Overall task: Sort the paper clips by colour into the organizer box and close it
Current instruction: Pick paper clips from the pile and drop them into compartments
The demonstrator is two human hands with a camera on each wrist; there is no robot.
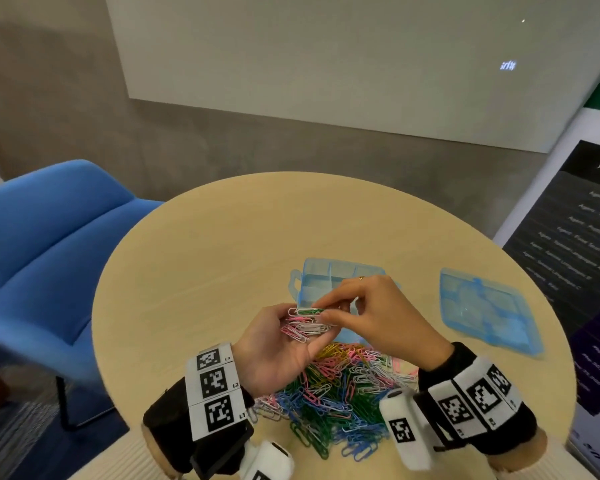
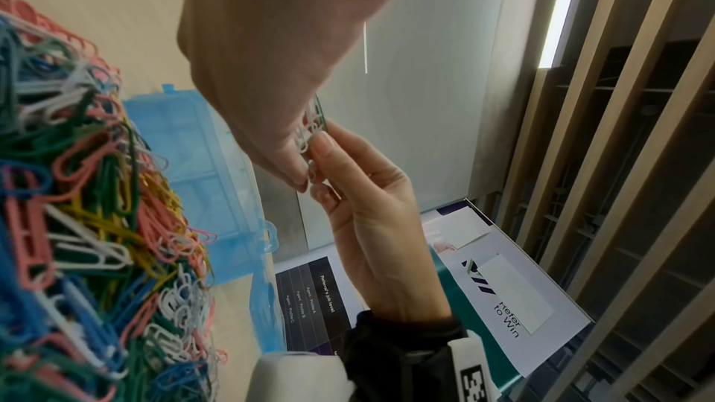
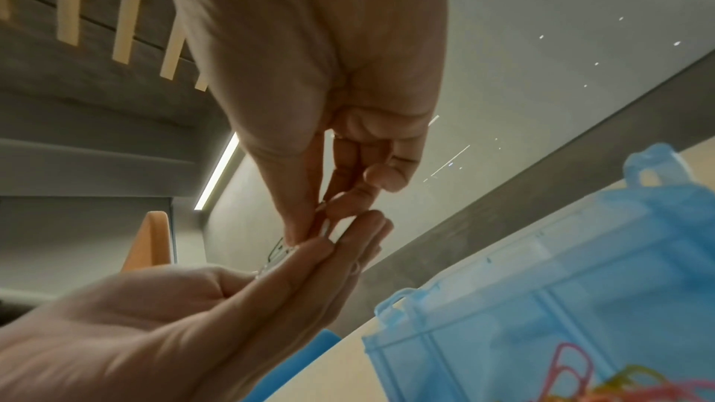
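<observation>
My left hand [image 1: 291,341] is held palm up over the table, fingers straight, with a small bunch of white, pink and green paper clips [image 1: 303,325] lying across them and the thumb against their ends. My right hand [image 1: 326,311] reaches over and pinches a green clip [image 1: 307,310] at the top of that bunch between thumb and forefinger. Just behind both hands stands the open blue organizer box [image 1: 329,277], partly hidden by the right hand. Its detached lid [image 1: 485,310] lies to the right. A big mixed pile of clips [image 1: 336,389] lies under my wrists.
The round wooden table [image 1: 222,237] has bare surface behind and left of the box. A blue chair [image 1: 49,244] stands at the left. A printed banner [image 1: 575,237] stands close to the table's right edge.
</observation>
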